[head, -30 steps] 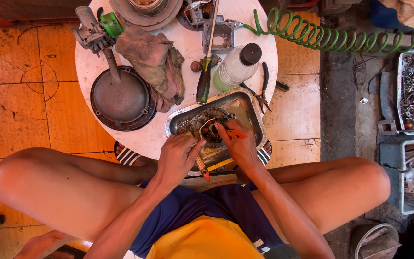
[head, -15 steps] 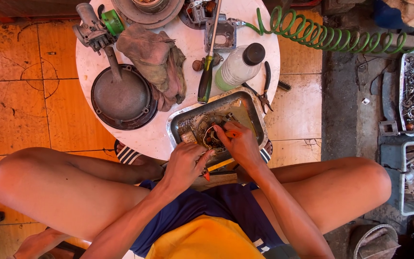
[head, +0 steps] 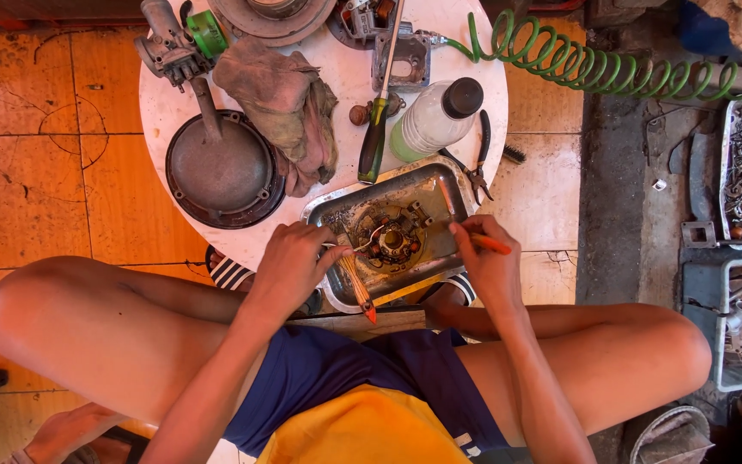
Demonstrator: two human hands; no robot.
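Sitting low at the round white surface (head: pixel 337 94), the person works over a dented metal tray (head: pixel 440 185) at its near edge. A greasy round coil part (head: pixel 392 239) lies in the tray's middle. The left hand (head: pixel 289 268) rests curled on the tray's near left rim; whether it grips anything I cannot tell. The right hand (head: pixel 487 262) is closed around a thin orange-handled tool (head: pixel 484 242) at the right rim. A brush (head: pixel 356 288) lies across the front rim.
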